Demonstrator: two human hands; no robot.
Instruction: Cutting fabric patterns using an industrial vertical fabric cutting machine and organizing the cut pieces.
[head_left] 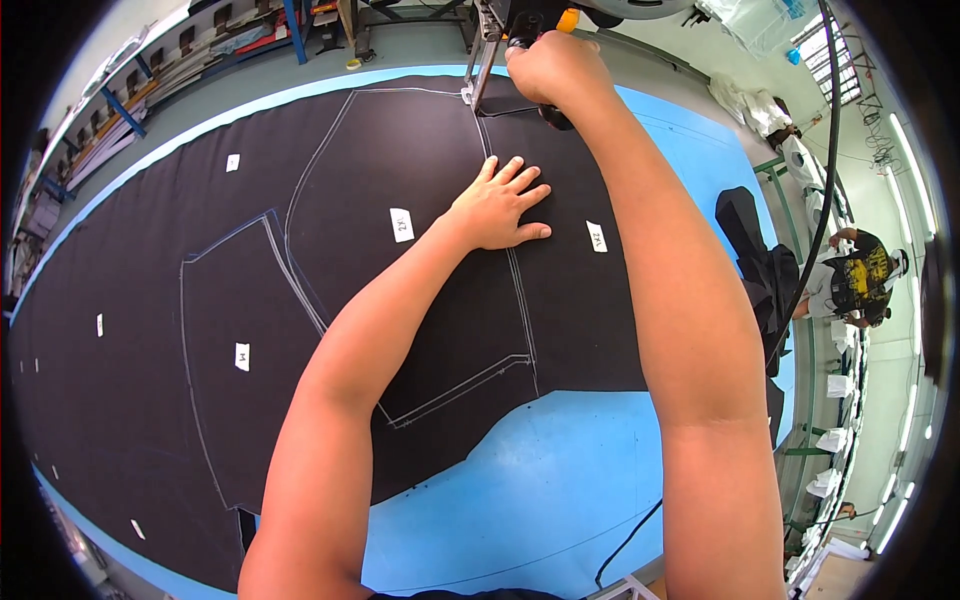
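Covering much of the light blue table (530, 450), the black fabric (470, 320) lies flat and matt, crossed by pale drawn outlines (183, 320) of curved and angled pieces. Small white labels (401, 225) dot it (the larger bear short dark writing, others are too small to read). The left hand (500, 205) rests palm down over a double line (520, 300), fingers fanned wide; the right hand (568, 75) is curled around the black handle (556, 118) of a cutting machine (527, 18), its metal post (486, 62) near the far end of that line. Bunched black cloth (765, 265) lies at the table's right side, a blue-posted rack (294, 30) at the far left holds long pieces hard to make out, and a co-worker (865, 275) is at far right
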